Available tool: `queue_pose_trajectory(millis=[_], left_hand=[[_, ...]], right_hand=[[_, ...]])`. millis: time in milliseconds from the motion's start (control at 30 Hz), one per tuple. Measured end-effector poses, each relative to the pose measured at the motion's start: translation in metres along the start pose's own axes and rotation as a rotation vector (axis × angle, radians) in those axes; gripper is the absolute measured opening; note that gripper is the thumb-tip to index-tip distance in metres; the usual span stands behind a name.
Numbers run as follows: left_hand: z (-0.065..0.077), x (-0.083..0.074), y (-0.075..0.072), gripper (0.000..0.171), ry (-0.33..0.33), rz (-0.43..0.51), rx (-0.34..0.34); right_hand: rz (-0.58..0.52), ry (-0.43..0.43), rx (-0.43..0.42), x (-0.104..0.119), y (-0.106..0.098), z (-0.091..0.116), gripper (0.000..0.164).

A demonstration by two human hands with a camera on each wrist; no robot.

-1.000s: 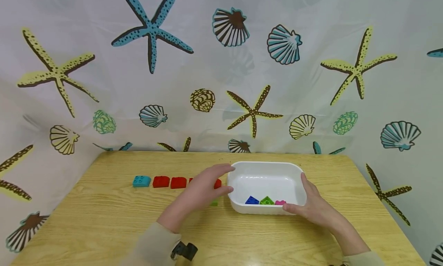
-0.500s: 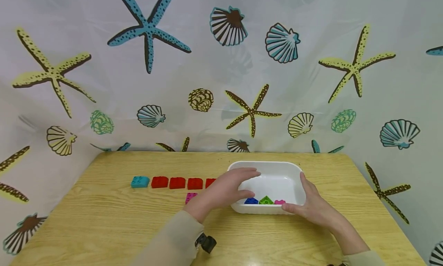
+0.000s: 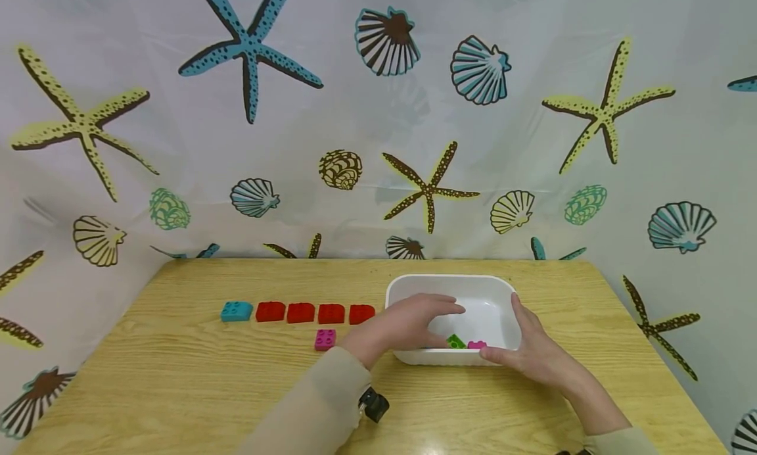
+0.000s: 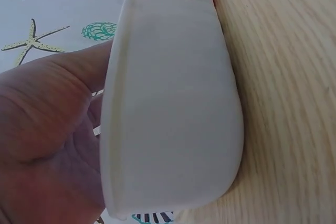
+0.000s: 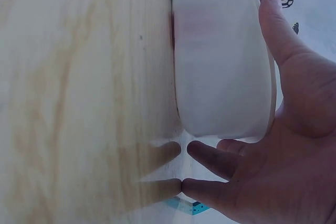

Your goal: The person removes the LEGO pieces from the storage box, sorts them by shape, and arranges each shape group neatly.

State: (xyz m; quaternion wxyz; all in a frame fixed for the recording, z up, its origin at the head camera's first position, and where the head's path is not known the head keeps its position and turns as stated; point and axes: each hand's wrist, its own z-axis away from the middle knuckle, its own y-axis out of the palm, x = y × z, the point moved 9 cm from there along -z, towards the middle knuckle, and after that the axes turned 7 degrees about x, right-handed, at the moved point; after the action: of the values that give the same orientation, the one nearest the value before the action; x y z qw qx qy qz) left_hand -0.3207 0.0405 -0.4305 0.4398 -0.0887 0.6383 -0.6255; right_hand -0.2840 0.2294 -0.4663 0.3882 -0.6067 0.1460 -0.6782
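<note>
A white plastic tray (image 3: 426,357) stands on the table, with a green toy building block (image 3: 455,341) and a pink block (image 3: 476,344) inside along its near wall. My left hand (image 3: 408,323) reaches over the tray's left part, its fingers and thumb apart. A blue block beside the green one is mostly hidden behind the left thumb. In the left wrist view the tray's outer wall (image 4: 173,108) covers the fingertips. My right hand (image 3: 535,350) holds the tray's right end. Its thumb (image 5: 275,22) lies at the near rim, and its fingers reach around the end wall.
Left of the tray, a turquoise block (image 3: 236,311) and several red blocks (image 3: 301,312) form a row on the wooden table (image 3: 177,376). Nearer me lies a magenta block (image 3: 325,339). A curtain (image 3: 355,113) printed with shells and starfish hangs behind.
My left hand has moved right, from beside the tray's left end to over its inside, uncovering the red blocks and the magenta one. My right hand has stayed on the tray.
</note>
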Motion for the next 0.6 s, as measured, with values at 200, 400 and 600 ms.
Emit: queue_pose_trajectory(millis=[200, 400, 600], left_hand=[[-0.006, 0.0, 0.007, 0.058, 0.014, -0.04, 0.055], [-0.008, 0.001, 0.009, 0.046, -0.012, -0.072, 0.076], [-0.011, 0.004, 0.011, 0.038, -0.033, -0.093, 0.085]], right_hand=[[-0.005, -0.005, 0.001, 0.001, 0.0, 0.001, 0.139], [-0.003, 0.0, 0.001, 0.0, 0.0, 0.001, 0.139], [0.006, 0.018, 0.002, -0.001, 0.0, 0.0, 0.138]])
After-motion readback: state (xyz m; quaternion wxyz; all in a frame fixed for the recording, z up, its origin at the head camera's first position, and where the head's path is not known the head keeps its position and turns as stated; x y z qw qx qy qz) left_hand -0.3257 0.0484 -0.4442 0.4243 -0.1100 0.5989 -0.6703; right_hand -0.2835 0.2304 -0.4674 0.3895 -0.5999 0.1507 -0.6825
